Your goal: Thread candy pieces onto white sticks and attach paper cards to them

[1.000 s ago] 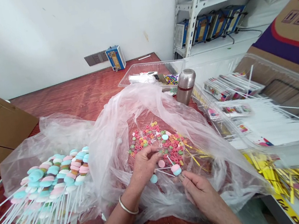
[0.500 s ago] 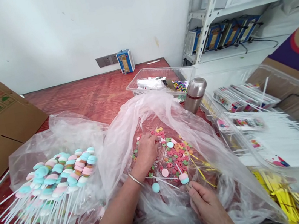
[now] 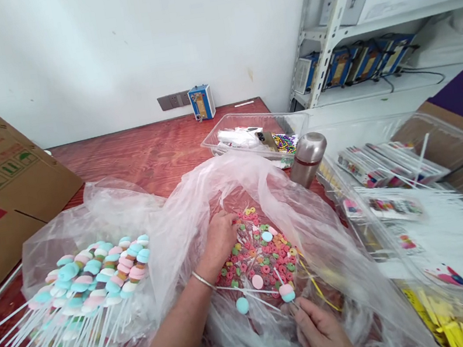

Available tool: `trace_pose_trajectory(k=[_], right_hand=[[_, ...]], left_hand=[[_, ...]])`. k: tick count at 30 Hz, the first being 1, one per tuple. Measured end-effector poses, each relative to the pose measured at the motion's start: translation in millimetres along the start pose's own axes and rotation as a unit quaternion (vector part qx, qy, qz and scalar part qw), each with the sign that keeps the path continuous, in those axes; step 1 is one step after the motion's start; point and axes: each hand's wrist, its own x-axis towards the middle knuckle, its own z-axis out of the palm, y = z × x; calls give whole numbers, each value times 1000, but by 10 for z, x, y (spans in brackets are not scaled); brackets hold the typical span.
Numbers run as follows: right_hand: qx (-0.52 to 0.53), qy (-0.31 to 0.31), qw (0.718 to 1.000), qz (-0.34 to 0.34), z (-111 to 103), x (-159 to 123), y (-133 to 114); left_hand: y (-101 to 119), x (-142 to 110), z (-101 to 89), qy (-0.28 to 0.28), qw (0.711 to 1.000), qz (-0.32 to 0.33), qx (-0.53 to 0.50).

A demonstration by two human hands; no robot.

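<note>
My left hand (image 3: 223,235) reaches into loose ring-shaped pieces (image 3: 268,263), red, green and yellow, spread on a clear plastic sheet. Its fingers are bent together at the left edge of the rings; what they hold, if anything, is hidden. Lower right, my right hand (image 3: 318,325) pinches a thin, metallic-looking stick just below a pink-and-blue marshmallow (image 3: 287,292). Loose white sticks (image 3: 251,293) lie beside it. A pink disc-shaped marshmallow (image 3: 257,281) and two blue ones (image 3: 242,305) lie around the rings.
Many finished-looking marshmallow sticks (image 3: 93,276) lie piled on plastic at left, by a cardboard box (image 3: 4,170). A steel flask (image 3: 308,160) and a clear tray (image 3: 227,120) stand behind. White sticks and packets fill a bin (image 3: 405,254) at right; yellow ties (image 3: 447,321) lie below.
My left hand has drawn back slightly to the left among the rings. The right hand keeps its pinch below the marshmallow. The whole view has shifted slightly.
</note>
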Motion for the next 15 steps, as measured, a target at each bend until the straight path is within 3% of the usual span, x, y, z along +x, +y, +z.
trace_pose_trajectory(k=[4, 10, 15], right_hand=[[1, 15, 1000, -4, 5, -5, 25], [-21, 18, 999, -24, -16, 26, -126], [-12, 23, 999, -25, -59, 97, -218]], left_hand=[[-13, 49, 81, 10, 999, -16, -36], [-7, -197, 64, -37, 988, -56, -142], [0, -241, 2, 2, 994, -55, -97]])
